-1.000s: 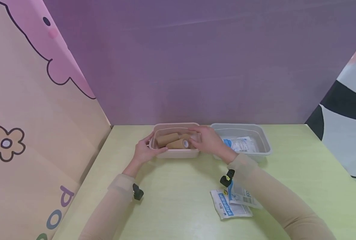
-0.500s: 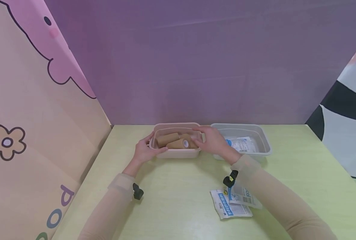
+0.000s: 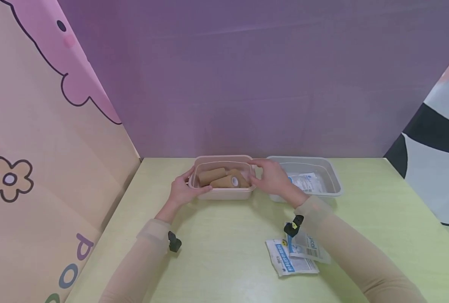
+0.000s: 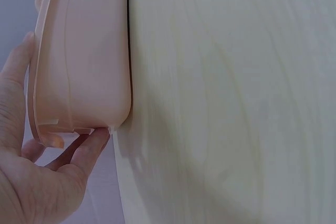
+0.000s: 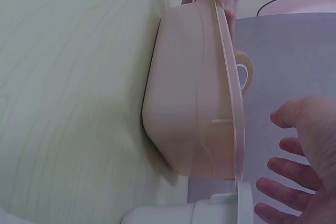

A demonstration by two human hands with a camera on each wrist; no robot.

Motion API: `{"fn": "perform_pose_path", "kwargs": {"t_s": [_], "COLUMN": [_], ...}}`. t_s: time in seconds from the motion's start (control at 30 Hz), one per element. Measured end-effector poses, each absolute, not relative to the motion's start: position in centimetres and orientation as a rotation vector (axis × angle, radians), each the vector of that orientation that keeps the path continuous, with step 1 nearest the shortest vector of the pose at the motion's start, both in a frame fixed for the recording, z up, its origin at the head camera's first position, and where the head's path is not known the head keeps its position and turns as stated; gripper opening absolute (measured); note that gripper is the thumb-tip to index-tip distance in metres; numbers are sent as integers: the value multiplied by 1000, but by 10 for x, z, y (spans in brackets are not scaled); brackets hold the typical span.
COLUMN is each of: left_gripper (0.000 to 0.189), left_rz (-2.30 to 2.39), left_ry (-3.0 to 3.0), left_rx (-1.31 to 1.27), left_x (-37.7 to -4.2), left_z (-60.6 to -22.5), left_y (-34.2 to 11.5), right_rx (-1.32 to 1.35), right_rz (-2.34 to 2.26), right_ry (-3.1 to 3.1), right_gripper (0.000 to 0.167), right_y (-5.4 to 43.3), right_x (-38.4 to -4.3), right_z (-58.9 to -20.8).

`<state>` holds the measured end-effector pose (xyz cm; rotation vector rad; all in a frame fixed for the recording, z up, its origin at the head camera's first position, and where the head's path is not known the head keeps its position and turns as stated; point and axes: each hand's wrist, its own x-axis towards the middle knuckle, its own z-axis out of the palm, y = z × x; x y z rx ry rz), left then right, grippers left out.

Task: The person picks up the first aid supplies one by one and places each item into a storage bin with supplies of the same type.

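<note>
My left hand (image 3: 181,192) grips the left end of a pink plastic bin (image 3: 232,194); its thumb lies on the front rim and the fingers reach round the end wall in the left wrist view. Several tan bandage rolls (image 3: 211,176) lie in the bin, one with its white core facing right. My right hand (image 3: 273,177) hovers at the bin's right end, and the right wrist view shows its fingers (image 5: 287,173) spread, holding nothing. It overlaps part of the grey-white bin (image 3: 334,182) beside it.
White-and-blue packets (image 3: 307,182) lie in the grey-white bin. On the green table (image 3: 217,252), nearer the front, two more packets (image 3: 289,263) overlap under the right forearm. A purple wall (image 3: 224,84) rises behind the bins.
The right hand has drawn back to the right, away from the bandage rolls, uncovering the one at the bin's right end. The left hand and both bins stay nearly where they were.
</note>
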<state>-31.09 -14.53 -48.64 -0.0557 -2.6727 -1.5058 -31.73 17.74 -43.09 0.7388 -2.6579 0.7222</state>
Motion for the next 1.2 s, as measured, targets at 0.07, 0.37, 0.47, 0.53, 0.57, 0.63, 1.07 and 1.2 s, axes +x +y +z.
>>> {"fn": "perform_pose_path", "kwargs": {"t_s": [0.07, 0.37, 0.47, 0.53, 0.57, 0.63, 1.07, 1.2], "left_gripper": [110, 109, 109, 109, 110, 110, 110, 110], "left_rz": [-1510, -1512, -1515, -1516, -1518, -1516, -1548, -1543], "left_ry": [-2672, -2665, -2669, -2672, -2671, -2671, -2670, -2672], "left_rx": [-53, -68, -56, -51, -51, -52, -60, -49], "left_x": [-310, -309, -308, -308, -308, -307, -307, -305], "left_z": [-486, -482, -481, -481, -481, -481, -478, -479], "left_y": [-145, -143, -144, -145, -145, -145, -142, -144], "right_rx": [728, 718, 718, 716, 714, 706, 658, 649], "right_rz": [719, 666, 677, 684, 683, 693, 716, 721], "right_ry": [-2662, -2638, -2631, -2638, -2643, -2654, -2684, -2685], "right_gripper": [45, 46, 46, 47, 47, 48, 51, 51], "right_y": [179, 187, 187, 188, 188, 189, 199, 200], "right_x": [-317, -318, -318, -318, -318, -318, -312, -312], "right_z": [-431, -431, -431, -431, -430, -430, -429, -429]}}
